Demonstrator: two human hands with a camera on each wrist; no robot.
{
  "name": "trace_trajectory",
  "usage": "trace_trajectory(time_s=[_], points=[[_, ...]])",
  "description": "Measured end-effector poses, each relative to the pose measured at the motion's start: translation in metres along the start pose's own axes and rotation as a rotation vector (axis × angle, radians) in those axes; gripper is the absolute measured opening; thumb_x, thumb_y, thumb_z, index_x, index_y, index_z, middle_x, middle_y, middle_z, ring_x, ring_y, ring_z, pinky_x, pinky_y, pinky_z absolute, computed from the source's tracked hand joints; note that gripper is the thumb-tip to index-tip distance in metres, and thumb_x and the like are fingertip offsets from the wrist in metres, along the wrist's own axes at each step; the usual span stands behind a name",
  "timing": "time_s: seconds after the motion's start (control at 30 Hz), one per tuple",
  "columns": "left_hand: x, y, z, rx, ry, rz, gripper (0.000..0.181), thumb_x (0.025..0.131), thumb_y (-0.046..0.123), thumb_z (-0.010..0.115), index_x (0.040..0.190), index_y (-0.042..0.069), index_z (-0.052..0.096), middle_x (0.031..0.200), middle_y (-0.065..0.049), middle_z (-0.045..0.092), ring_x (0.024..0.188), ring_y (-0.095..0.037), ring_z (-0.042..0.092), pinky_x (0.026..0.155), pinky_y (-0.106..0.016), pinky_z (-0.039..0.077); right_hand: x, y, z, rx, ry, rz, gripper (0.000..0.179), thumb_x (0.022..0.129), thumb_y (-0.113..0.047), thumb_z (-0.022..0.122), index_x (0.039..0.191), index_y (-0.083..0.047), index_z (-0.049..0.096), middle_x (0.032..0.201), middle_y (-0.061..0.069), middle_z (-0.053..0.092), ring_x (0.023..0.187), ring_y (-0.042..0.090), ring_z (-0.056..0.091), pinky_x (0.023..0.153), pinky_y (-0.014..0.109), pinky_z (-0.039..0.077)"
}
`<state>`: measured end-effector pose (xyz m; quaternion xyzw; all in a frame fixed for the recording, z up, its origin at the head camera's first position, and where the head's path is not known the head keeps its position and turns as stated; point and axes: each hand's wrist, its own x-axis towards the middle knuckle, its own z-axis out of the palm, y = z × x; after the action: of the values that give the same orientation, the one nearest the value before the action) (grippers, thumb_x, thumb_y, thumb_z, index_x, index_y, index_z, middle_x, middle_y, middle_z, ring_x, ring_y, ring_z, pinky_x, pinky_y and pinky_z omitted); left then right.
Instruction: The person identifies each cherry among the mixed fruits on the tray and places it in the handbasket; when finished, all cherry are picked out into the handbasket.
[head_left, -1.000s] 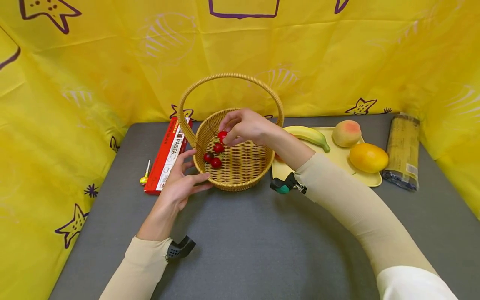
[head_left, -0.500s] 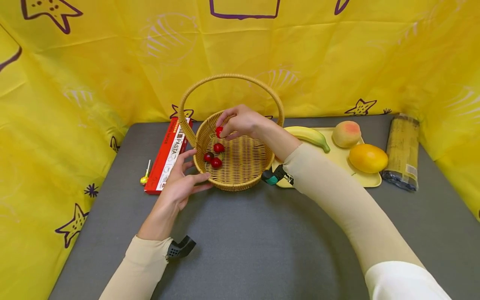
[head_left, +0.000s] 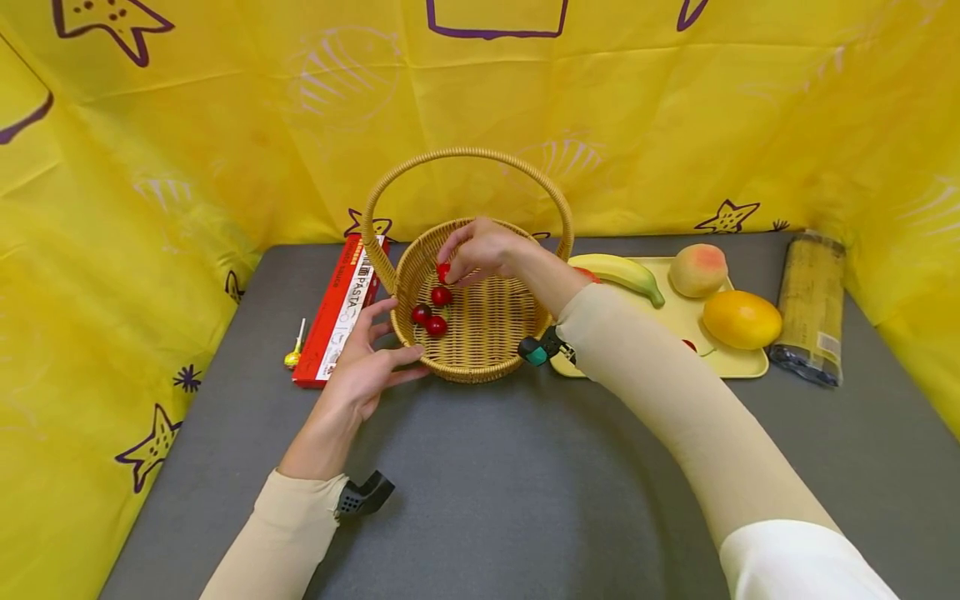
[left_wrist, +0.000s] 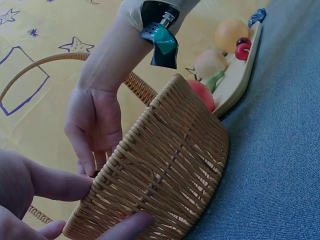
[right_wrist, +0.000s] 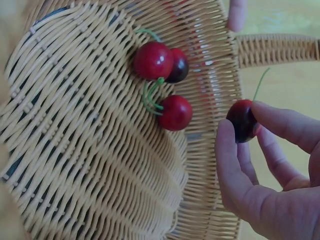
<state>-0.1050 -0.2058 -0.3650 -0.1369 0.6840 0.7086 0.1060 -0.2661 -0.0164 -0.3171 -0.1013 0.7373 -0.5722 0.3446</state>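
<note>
My right hand (head_left: 480,250) reaches over the wicker basket (head_left: 483,372) and pinches a dark red cherry (right_wrist: 243,120) between thumb and fingertips, its green stem up. Below it, three cherries (head_left: 441,296) lie inside on the basket's left side, with green stems visible in the right wrist view. At the basket's left front is my left hand (head_left: 360,371), its fingers spread and fairly straight. One of its digits touches the rim (left_wrist: 117,162), another lies against the outer wall.
Right of the basket a pale yellow tray (head_left: 738,364) bears a banana (head_left: 618,273), peach (head_left: 698,270), mango (head_left: 742,320) and more cherries (left_wrist: 242,51). A wrapped roll (head_left: 810,308) lies beyond. On the left are a red pasta box (head_left: 330,321) and a lollipop (head_left: 294,357).
The right forearm has swung left, and the hand with the cherry has risen slightly, then lowered a little inside the basket. My left hand keeps its place at the basket.
</note>
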Motion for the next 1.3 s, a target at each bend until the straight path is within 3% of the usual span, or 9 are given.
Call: trace_trajectory(time_s=[0.13, 0.47, 0.7, 0.8, 1.1, 1.3], points=[[0.0, 0.001, 0.0, -0.003, -0.002, 0.0, 0.084, 0.095, -0.008, 0.065, 0.163, 0.021, 0.025, 0.157, -0.02, 0.027, 0.119, -0.042, 0.062, 0.088, -0.046, 0.064, 0.002, 0.001, 0.0, -0.012, -0.005, 0.029, 0.03, 0.088, 0.013, 0.07, 0.118, 0.006, 0.067, 0.089, 0.016, 0.066, 0.103, 0.041, 0.067, 0.108, 0.057, 0.054], [0.0, 0.001, 0.0, -0.002, -0.001, -0.009, 0.085, 0.095, -0.009, 0.066, 0.163, 0.022, 0.024, 0.157, -0.019, 0.027, 0.12, -0.044, 0.061, 0.086, -0.047, 0.065, 0.009, -0.002, -0.001, -0.096, -0.038, 0.116, 0.031, 0.09, 0.014, 0.069, 0.12, 0.007, 0.067, 0.096, 0.015, 0.063, 0.09, 0.032, 0.065, 0.105, 0.054, 0.056], [0.0, 0.001, -0.001, -0.005, -0.004, -0.006, 0.086, 0.095, -0.01, 0.065, 0.163, 0.022, 0.024, 0.156, -0.018, 0.027, 0.122, -0.046, 0.06, 0.086, -0.047, 0.065, 0.013, -0.001, 0.002, -0.171, -0.066, 0.162, 0.03, 0.089, 0.013, 0.07, 0.119, 0.006, 0.067, 0.102, 0.017, 0.066, 0.103, 0.038, 0.067, 0.105, 0.052, 0.057], [0.0, 0.0, -0.001, -0.004, -0.005, -0.004, 0.086, 0.095, -0.009, 0.065, 0.163, 0.022, 0.024, 0.156, -0.018, 0.027, 0.121, -0.045, 0.061, 0.086, -0.047, 0.065, 0.014, -0.001, 0.004, -0.204, -0.076, 0.176, 0.033, 0.088, 0.013, 0.071, 0.12, 0.007, 0.067, 0.106, 0.018, 0.067, 0.099, 0.035, 0.067, 0.104, 0.051, 0.058], [0.001, 0.0, -0.001, -0.01, -0.001, -0.007, 0.085, 0.094, -0.009, 0.066, 0.162, 0.024, 0.026, 0.157, -0.017, 0.028, 0.12, -0.046, 0.062, 0.086, -0.047, 0.065, 0.02, 0.002, 0.008, -0.278, -0.099, 0.212, 0.036, 0.087, 0.016, 0.07, 0.122, 0.008, 0.066, 0.093, 0.013, 0.063, 0.086, 0.024, 0.062, 0.099, 0.047, 0.061], [0.001, 0.0, -0.002, -0.006, 0.001, -0.01, 0.085, 0.095, -0.008, 0.066, 0.162, 0.024, 0.026, 0.157, -0.017, 0.028, 0.121, -0.045, 0.062, 0.086, -0.047, 0.064, 0.021, 0.003, 0.01, -0.31, -0.11, 0.224, 0.034, 0.089, 0.015, 0.069, 0.122, 0.007, 0.067, 0.093, 0.014, 0.065, 0.083, 0.023, 0.063, 0.099, 0.048, 0.061]])
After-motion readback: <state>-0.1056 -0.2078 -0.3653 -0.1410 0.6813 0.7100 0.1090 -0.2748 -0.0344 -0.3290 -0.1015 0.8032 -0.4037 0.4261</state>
